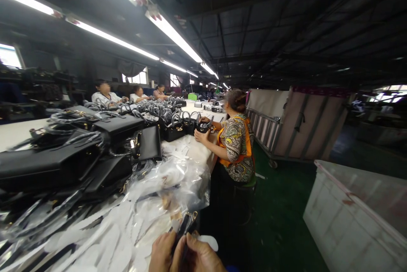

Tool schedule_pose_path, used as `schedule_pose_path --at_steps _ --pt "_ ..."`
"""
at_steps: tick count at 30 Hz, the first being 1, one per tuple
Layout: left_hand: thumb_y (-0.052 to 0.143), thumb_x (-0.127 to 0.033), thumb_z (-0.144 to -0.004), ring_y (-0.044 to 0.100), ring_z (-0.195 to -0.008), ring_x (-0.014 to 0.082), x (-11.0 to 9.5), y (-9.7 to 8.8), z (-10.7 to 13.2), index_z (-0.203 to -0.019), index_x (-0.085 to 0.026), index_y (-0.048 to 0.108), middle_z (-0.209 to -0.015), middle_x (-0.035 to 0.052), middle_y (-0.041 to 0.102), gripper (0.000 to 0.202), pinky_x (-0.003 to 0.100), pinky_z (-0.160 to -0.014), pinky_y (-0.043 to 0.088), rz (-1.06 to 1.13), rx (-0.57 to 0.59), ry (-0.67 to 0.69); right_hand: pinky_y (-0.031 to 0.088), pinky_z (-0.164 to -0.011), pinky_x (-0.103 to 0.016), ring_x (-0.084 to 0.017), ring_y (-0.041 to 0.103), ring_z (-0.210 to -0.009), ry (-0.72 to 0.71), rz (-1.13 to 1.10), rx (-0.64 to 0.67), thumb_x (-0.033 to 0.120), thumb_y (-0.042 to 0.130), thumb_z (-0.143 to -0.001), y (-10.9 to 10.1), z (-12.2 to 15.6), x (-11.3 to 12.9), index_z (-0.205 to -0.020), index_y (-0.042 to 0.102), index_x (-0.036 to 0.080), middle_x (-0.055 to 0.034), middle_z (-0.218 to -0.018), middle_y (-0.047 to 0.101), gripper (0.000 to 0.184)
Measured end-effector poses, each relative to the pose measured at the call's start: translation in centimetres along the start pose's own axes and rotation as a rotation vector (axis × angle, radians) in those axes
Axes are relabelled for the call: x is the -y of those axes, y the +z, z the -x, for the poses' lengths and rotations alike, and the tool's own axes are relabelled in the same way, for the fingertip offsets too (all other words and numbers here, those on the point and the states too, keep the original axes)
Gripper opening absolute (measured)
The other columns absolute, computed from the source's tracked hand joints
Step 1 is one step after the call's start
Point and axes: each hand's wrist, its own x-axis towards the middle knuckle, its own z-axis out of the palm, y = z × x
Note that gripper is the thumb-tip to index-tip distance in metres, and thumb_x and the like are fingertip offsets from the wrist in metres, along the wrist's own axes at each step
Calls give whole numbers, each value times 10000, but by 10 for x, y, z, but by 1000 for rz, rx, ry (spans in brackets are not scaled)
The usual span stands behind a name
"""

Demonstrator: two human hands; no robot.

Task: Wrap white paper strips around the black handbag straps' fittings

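At the table's near edge, my left hand (163,251) and my right hand (203,255) are close together, their fingers pinched around a dark strap (184,226) with a gold-coloured metal clasp at its upper end. The strap's lower part is hidden by my fingers. Clear plastic bags and white paper pieces (117,231) lie in a heap just left of my hands. Beyond them, black handbags (119,126) are piled on the table, many with handles wrapped in clear film.
A co-worker (237,145) in a patterned top sits at the table's right side, hands on a small black handbag (203,127). Several other people sit across the table. A pale bin (352,212) stands at right, with a large wheeled cart (305,123) behind it on the green floor (280,204).
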Motion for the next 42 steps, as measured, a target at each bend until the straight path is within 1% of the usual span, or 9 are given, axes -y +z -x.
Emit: schedule_pose_path --at_steps 4,10,17,20,23,26,34,39,42 --pt "518 -368 -911 643 -747 195 -18 -11 -5 -940 -238 671 -814 26 695 203 317 -699 533 -22 -53 -43 500 -870 -255 -157 657 -944 -46 2 -15 162 859 -611 17 7 2 -817 694 164 -34 -905 731 263" --pt "443 -313 -954 591 -903 202 -37 -24 -10 -1134 -206 607 -963 61 658 266 366 -829 483 56 90 -214 470 -868 -240 -126 624 -901 -233 179 -30 154 848 -633 30 9 7 -823 652 171 4 -896 693 273" --pt "472 -340 -942 582 -934 207 -35 -21 -7 -1133 -205 588 -988 65 647 261 386 -855 478 150 146 -288 449 -725 -229 -109 568 -782 -379 559 -116 343 815 -694 31 17 13 -886 620 170 9 -854 642 324" --pt "474 -368 -932 606 -942 213 -31 -18 -6 -1101 -190 604 -997 75 664 277 383 -847 493 239 138 -367 377 -555 -208 -76 481 -610 -452 744 -174 403 787 -712 32 19 14 -874 603 164 31 -727 587 342" --pt "476 -396 -924 620 -971 216 -29 -17 -7 -1125 -177 601 -1051 82 672 322 376 -864 496 341 134 -473 307 -469 -202 -58 404 -515 -489 750 -144 391 782 -716 32 20 15 -957 562 177 52 -671 549 391" --pt "471 -413 -926 625 -946 200 -30 -19 -10 -1113 -175 607 -1038 64 677 331 349 -856 495 425 156 -538 363 -490 -199 -72 461 -553 -486 702 -62 340 794 -710 32 21 15 -1027 514 188 37 -729 579 450" --pt "449 -426 -933 614 -1009 219 -36 -24 -16 -1151 -174 595 -1095 79 668 363 384 -926 469 444 170 -542 503 -636 -265 -131 595 -683 -525 835 -37 429 650 -849 21 25 21 -1071 603 161 -28 -805 645 351" --pt "442 -420 -941 623 -904 206 -37 -20 -13 -1034 -182 620 -960 63 667 312 363 -829 497 339 234 -480 486 -573 -251 -122 583 -610 -623 1061 8 415 627 -867 18 29 37 -805 711 167 -25 -741 634 269" --pt "453 -357 -943 596 -873 209 -41 -18 -9 -1031 -192 613 -918 60 646 246 379 -812 487 154 234 -324 443 -521 -228 -101 556 -574 -669 1169 18 373 640 -861 19 29 44 -751 724 180 -8 -728 594 237"
